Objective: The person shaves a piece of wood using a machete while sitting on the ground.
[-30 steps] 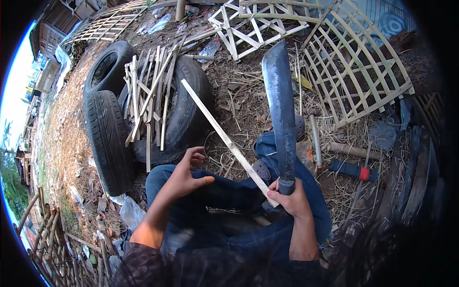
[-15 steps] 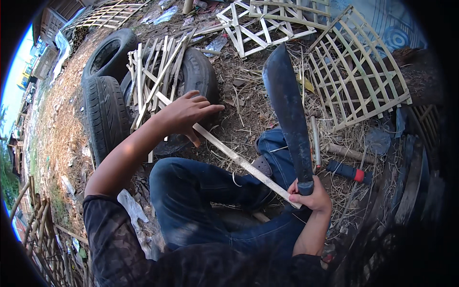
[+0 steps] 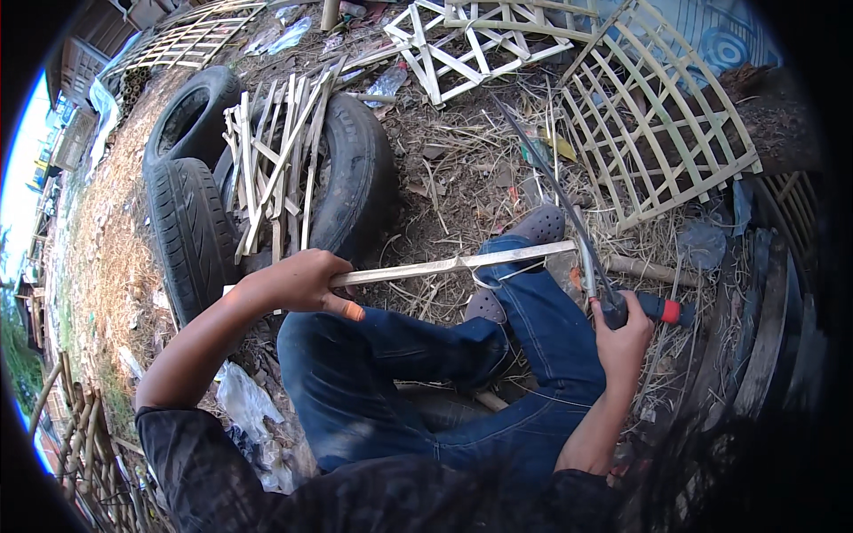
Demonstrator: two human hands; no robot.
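My left hand is closed round a pale split-bamboo strip, which reaches across above my knees toward the right. An orange patch shows on the tip of its thumb. My right hand grips the dark handle of a machete. Its long blade points up and away to the left, seen nearly edge-on. The strip's far end stops just left of the blade, with a small gap in the picture. Beside the machete lies a thin silvery rod with a red end, partly covered by the blade.
Old tyres stand ahead on the left, with a pile of bamboo strips on them. Woven bamboo lattices lie at the far right. A dark tool handle with a red band is beyond my right hand. Plastic scraps lie at left.
My left hand has closed on the strip. The strip's other end has left my right hand and swung up and away. My right hand has shifted right, turning the machete edge-on.
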